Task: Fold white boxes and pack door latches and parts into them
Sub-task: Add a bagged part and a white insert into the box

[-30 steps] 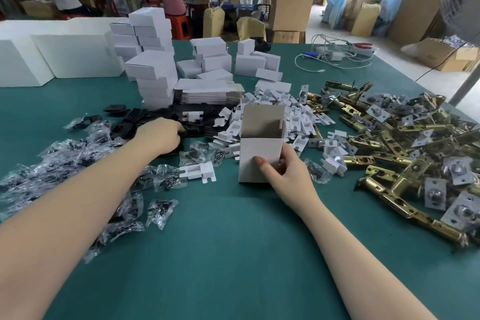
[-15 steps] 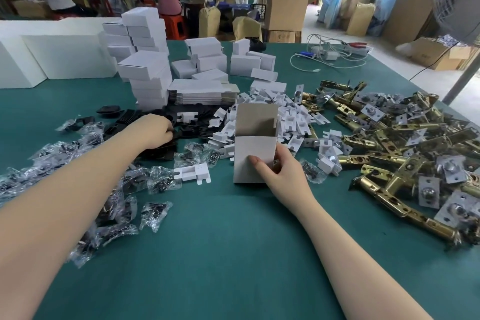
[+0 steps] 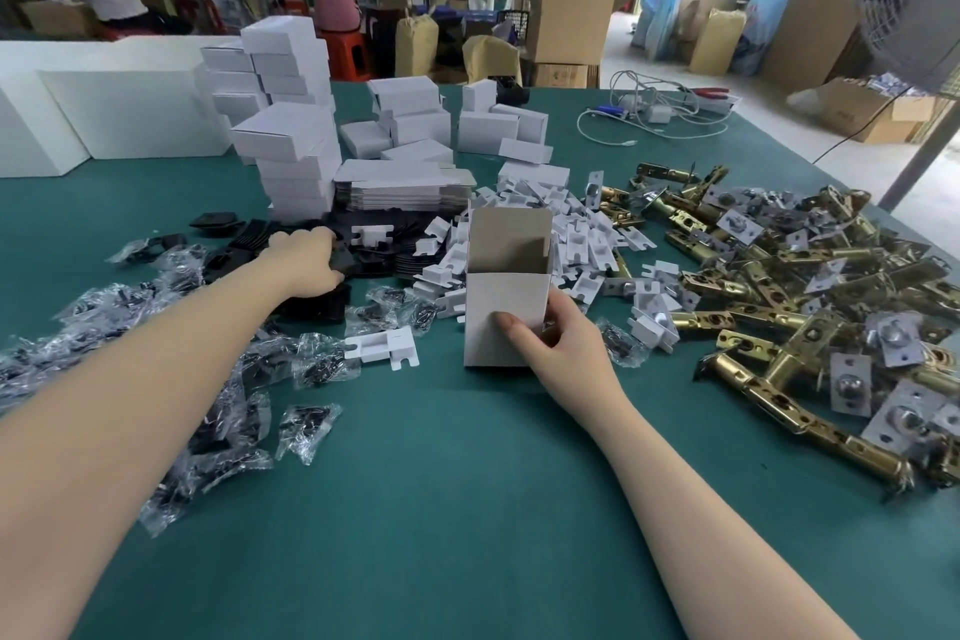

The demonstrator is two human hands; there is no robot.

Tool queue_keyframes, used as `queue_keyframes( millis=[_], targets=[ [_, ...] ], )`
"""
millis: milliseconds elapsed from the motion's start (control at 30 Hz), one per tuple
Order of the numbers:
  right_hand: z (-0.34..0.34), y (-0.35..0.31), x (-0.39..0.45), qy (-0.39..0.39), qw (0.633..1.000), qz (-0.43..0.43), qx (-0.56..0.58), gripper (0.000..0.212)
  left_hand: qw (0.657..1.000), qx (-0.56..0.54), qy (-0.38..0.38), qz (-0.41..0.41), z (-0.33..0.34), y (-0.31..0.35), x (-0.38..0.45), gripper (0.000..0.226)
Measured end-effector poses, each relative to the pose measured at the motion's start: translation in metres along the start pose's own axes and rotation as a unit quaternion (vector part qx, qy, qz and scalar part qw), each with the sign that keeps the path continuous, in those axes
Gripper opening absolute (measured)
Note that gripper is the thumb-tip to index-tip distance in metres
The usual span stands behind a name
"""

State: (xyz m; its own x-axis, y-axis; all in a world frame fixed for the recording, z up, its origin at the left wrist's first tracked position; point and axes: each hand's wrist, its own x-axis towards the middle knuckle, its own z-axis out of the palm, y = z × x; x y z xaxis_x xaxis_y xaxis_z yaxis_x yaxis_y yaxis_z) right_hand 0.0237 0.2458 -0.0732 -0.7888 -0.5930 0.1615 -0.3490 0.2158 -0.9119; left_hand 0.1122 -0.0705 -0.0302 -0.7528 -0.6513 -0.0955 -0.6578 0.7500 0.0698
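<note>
Two hands at work, one open box upright

Two hands reach over the green bench (image 3: 467, 509). The right hand (image 3: 563, 346) holds the white box (image 3: 506, 314), thumb on its near face and fingers curled round its right side; the box stands upright, top flap raised. The left hand (image 3: 306, 265) lies on the black parts (image 3: 311, 307), its grip hidden from view. Brass door latches (image 3: 779, 327) are heaped well right of the box.

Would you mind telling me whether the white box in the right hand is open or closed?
Open: the white box stands upright, top flap raised, its brown interior showing.
</note>
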Motion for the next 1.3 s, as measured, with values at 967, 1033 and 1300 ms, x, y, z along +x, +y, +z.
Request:
queue_keyframes(
  millis=[967, 1033, 1300],
  targets=[
    [0.001, -0.002, 0.001, 0.008, 1.000, 0.002, 0.021, 0.021, 0.757, -0.644, -0.112, -0.012, -0.026, 0.004, -0.032, 0.017],
    [0.000, -0.002, 0.001, 0.006, 1.000, 0.001, 0.021, 0.021, 0.774, -0.628, -0.077, -0.023, -0.024, 0.004, -0.031, 0.017],
    [0.000, -0.003, 0.000, 0.007, 1.000, -0.007, 0.026, 0.018, 0.903, -0.427, 0.051, 0.021, -0.017, -0.006, -0.025, 0.019]
  ],
)
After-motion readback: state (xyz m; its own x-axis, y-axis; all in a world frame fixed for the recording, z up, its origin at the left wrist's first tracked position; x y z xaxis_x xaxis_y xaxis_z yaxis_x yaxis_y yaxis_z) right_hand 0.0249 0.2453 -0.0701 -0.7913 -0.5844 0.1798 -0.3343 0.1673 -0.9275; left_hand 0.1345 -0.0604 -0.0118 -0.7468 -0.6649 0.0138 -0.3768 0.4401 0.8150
